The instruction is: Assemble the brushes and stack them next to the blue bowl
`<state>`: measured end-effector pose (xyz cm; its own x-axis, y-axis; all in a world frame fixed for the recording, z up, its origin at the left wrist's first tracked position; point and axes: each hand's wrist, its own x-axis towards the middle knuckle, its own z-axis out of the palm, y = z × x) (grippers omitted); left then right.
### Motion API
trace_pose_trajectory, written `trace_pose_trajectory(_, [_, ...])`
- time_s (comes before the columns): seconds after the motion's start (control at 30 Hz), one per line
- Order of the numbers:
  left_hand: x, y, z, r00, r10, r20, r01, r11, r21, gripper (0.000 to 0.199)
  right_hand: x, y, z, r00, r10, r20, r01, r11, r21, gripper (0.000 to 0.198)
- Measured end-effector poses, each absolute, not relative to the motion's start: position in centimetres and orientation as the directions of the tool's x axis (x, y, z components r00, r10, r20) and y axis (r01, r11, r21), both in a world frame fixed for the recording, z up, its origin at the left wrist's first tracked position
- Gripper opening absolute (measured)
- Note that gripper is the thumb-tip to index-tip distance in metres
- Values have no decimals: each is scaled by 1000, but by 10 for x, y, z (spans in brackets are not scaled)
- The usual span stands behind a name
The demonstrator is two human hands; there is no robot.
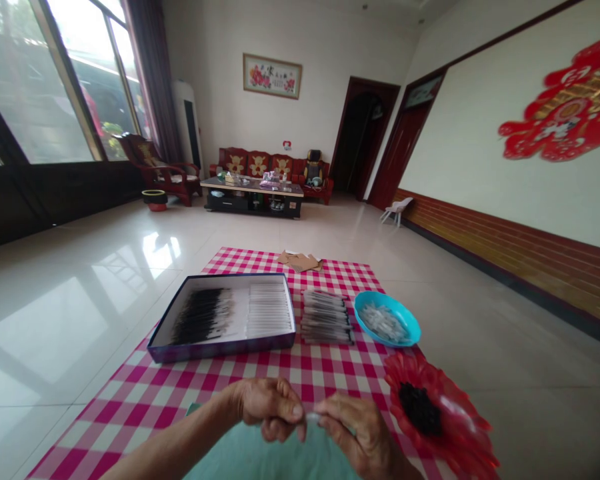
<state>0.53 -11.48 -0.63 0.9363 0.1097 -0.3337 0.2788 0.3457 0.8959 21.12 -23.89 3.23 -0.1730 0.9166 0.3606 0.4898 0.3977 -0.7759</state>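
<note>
My left hand (pixel 274 408) is closed in a pinch at the near edge of the table, thumb against the fingers. Close beside it, my right hand (pixel 354 427) is pinched too. A small whitish translucent piece (pixel 312 417) bridges the gap between the fingertips of both hands; its kind is too blurred to tell. Beyond my hands lies a shallow box (pixel 220 345) with thin black-ended sticks (pixel 200 317) on its left and clear tubes (pixel 269 310) on its right. A row of slim grey, dark-tipped sticks (pixel 326 319) lies beside the box.
A blue bowl (pixel 414 328) of small clear pieces (pixel 383 323) stands at the right. Nearer is a red flower-shaped dish (pixel 460 413) with small black parts (pixel 420 408). Brown cardboard pieces (pixel 300 261) lie at the far edge of the checked tablecloth (pixel 145 393).
</note>
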Motion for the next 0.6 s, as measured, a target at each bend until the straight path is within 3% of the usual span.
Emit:
trace_pose_trajectory(0.07, [3,-113,-12,927,204,-314,221,380,898,45,223,-241,36,13,921,390,458,341,-821,17])
trace_pose_trajectory(0.13, [3,-116,-12,899,373,-229,122,290,949,44,237,-240,34,261,901,347,377,235,-896,21])
trace_pose_trajectory(0.2, [6,-121,-9,891,427,-152,82,178,981,42,250,-236,29,407,874,267,291,154,-944,28])
trace_pose_trajectory(0.3, [14,-131,-6,905,403,-136,95,121,988,42,271,-232,20,494,851,180,261,53,-964,37])
trace_pose_trajectory(0.37, [19,-135,-9,896,418,-146,105,120,987,43,290,-234,13,543,823,165,331,-29,-943,40])
trace_pose_trajectory(0.6, [23,-143,-27,858,474,-198,129,174,976,47,363,-242,-3,568,782,257,589,-167,-791,38])
